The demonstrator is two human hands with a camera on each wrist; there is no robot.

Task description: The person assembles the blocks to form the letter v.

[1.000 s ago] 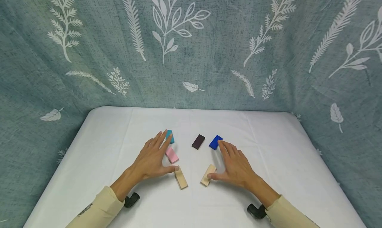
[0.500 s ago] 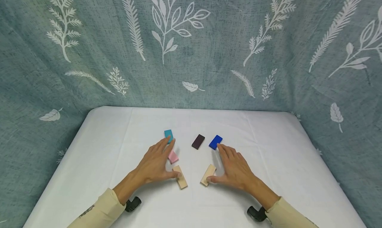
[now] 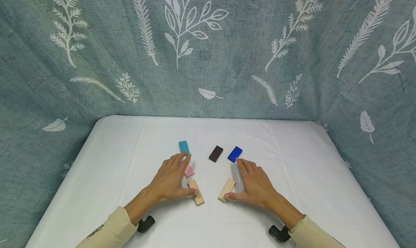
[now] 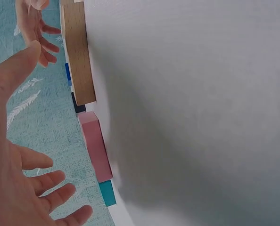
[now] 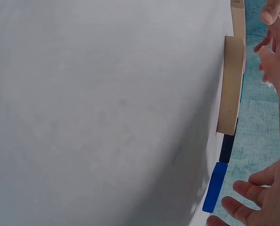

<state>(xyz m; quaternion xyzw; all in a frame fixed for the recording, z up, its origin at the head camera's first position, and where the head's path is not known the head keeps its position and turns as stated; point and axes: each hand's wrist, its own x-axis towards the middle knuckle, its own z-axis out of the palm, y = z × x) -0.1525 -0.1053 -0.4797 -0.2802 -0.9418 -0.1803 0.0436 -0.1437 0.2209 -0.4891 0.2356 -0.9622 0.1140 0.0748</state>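
Six rectangular blocks lie flat and separate on a counter [image 3: 208,226] covered with white cloth. The left hand [image 3: 170,181] is positioned above the left group; its fingers are extended and slightly bent, the thumb is set wide apart, and nothing is held. In the head view, the left thumb overlaps a natural-wood block [image 3: 199,199], here the left wooden block; the left wrist view shows a gap between them. A pink block [image 3: 189,171] is located just beyond the left wooden block and is partly covered by the hand. A teal block [image 3: 183,147] is located beyond the pink block, near the index fingertip.

The right hand [image 3: 256,183] is positioned above the right group, its fingers likewise spread, thumb wide apart, and holding nothing. Its thumb overlaps the near part of a second natural-wood block [image 3: 230,185] in the head view; the right wrist view shows clearance. A blue block [image 3: 235,154] lies near the right index fingertip. A dark brown block [image 3: 216,153] lies between the teal and blue blocks, closer to the blue. The two wooden blocks are angled so that their near ends converge.

A black device [image 3: 146,223] is located at the left wrist.
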